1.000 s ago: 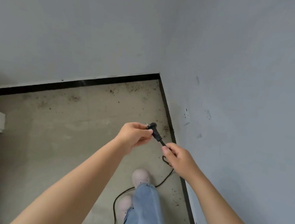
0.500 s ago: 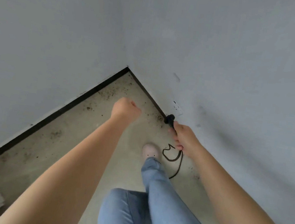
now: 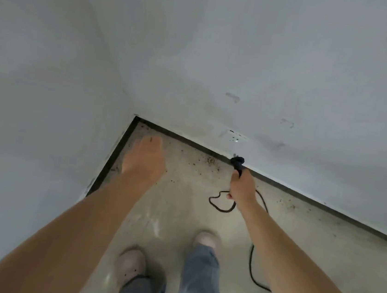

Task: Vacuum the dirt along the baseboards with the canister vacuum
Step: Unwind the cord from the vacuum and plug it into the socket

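Gripping a black plug by its cord, the right hand holds it at one o'clock, just below a white wall socket. The left hand hangs empty, loosely open, at eleven o'clock. Dirt speckles the floor along the dark baseboard.

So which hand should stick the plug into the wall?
The right hand. It already grips the black plug, just below the white wall socket. The left hand is empty and nearer the corner.
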